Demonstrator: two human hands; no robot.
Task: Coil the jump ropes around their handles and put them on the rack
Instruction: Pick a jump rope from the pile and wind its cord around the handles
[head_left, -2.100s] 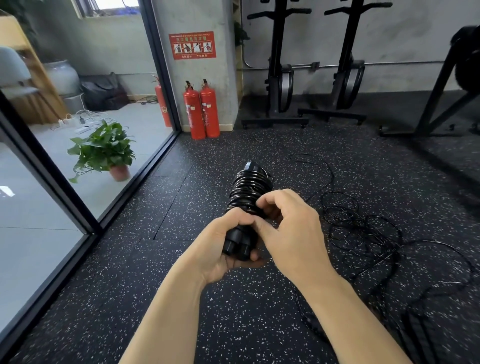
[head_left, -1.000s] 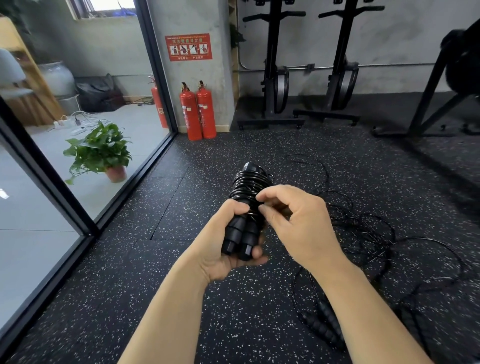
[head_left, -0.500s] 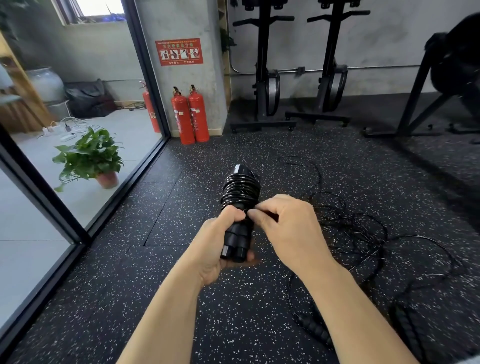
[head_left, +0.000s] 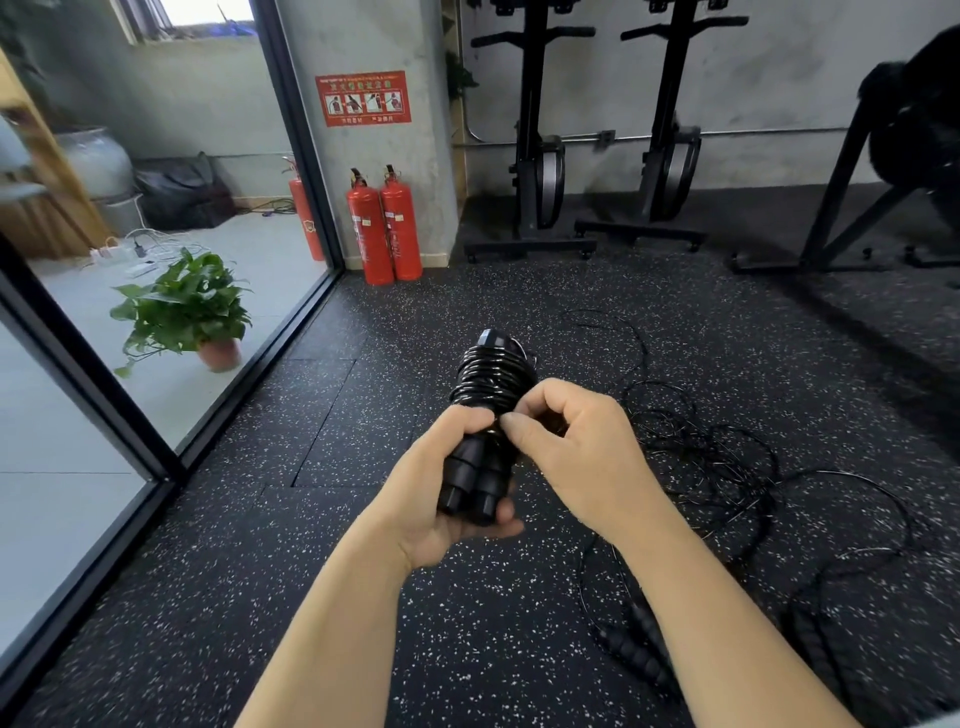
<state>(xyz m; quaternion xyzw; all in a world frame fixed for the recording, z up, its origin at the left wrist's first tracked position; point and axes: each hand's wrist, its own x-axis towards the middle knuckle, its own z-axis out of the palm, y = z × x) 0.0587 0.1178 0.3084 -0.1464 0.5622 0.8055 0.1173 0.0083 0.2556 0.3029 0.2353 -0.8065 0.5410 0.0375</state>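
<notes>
Your left hand (head_left: 441, 501) grips paired handles (head_left: 470, 486); right hand (head_left: 569, 452) pinches coil (head_left: 493, 371). This rope nearly coiled; tangled ropes (head_left: 727, 467) wait on floor (head_left: 363, 597).

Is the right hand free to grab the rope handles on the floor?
Probably not yet: the right hand pinches cord on the coiled rope; the floor handles lie below its forearm.

Potted plant (head_left: 184, 306), red fire extinguishers (head_left: 369, 234), red wall sign (head_left: 362, 98), black exercise machines (head_left: 540, 171), speckled floor (head_left: 156, 597)
</notes>
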